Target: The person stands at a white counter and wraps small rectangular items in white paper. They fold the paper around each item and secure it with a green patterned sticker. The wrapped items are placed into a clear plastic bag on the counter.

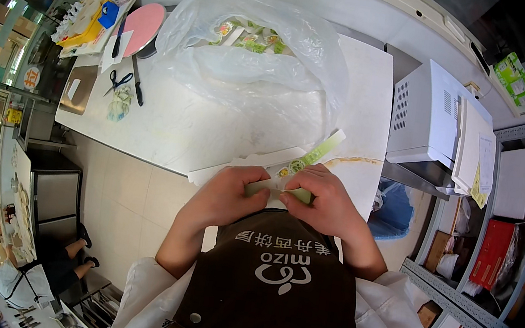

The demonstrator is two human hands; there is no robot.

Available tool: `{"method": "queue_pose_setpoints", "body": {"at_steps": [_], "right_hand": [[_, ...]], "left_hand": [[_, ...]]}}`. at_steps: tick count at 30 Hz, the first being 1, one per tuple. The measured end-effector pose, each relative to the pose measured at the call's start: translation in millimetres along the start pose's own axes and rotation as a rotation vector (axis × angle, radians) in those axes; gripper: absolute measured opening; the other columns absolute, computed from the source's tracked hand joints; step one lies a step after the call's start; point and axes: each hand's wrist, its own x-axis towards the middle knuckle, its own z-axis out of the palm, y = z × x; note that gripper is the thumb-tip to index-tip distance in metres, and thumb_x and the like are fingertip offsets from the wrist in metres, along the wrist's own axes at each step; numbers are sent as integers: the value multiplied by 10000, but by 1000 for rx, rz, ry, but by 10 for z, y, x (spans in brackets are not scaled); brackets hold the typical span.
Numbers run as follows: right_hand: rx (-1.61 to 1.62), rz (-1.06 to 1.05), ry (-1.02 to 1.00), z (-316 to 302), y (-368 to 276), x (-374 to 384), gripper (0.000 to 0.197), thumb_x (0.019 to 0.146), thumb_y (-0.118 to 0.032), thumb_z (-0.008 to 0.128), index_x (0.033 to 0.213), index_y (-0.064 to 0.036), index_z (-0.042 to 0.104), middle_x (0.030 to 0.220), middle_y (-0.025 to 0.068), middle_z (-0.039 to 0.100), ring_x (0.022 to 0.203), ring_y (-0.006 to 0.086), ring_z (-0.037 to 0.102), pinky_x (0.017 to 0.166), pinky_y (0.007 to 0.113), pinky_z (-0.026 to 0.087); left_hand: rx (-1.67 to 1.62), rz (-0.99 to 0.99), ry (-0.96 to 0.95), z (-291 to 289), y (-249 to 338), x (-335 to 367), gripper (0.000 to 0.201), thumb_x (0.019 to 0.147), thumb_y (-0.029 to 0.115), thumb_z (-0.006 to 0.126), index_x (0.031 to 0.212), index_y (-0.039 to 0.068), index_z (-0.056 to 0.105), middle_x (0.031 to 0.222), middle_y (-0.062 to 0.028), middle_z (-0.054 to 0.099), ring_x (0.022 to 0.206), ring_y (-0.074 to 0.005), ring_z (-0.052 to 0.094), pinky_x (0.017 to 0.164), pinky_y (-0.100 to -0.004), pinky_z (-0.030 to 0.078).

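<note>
Just above my brown apron (275, 277), at the near edge of the white table, I hold a green-and-white printed card strip (316, 155) with both hands. My left hand (229, 193) pinches it on the left, thumb and fingers pressed together. My right hand (327, 201) grips it on the right, fingers curled round a pale green part. The strip's far end slants up to the right. Beside it, a plain white strip (256, 158) lies along the table edge. Farther back, a large clear plastic bag (254, 74) lies open with several green printed card pieces (252, 37) inside.
Scissors (118, 82), a knife (137, 83) and a pink round turntable (143, 28) are at the table's left. A white boxy appliance (429, 115) stands right, near a blue-lined bin (394, 210). Another person (25, 285) is at lower left.
</note>
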Motion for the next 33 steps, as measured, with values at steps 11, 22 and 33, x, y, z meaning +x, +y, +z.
{"method": "queue_pose_setpoints", "body": {"at_steps": [11, 22, 33], "right_hand": [[251, 122, 31, 134, 187, -98, 106, 900, -78, 730, 917, -26, 640, 849, 109, 647, 799, 260, 629, 767, 360, 482], [366, 177, -6, 206, 223, -196, 66, 927, -23, 696, 926, -18, 630, 857, 45, 634, 809, 127, 576, 749, 278, 467], [-69, 29, 18, 152, 55, -131, 159, 841, -121, 792, 920, -62, 667, 858, 108, 674, 839, 332, 641, 817, 403, 496]], "left_hand": [[-146, -53, -130, -11, -40, -56, 204, 918, 124, 622, 1066, 3, 696, 717, -14, 612, 680, -70, 525, 604, -288, 435], [-80, 6, -158, 111, -78, -55, 115, 928, 95, 615, 980, -6, 635, 723, 3, 556, 684, -57, 476, 584, -278, 404], [164, 26, 51, 181, -27, -62, 139, 891, 131, 688, 922, 6, 637, 712, -94, 598, 663, -119, 494, 602, -324, 442]]}}
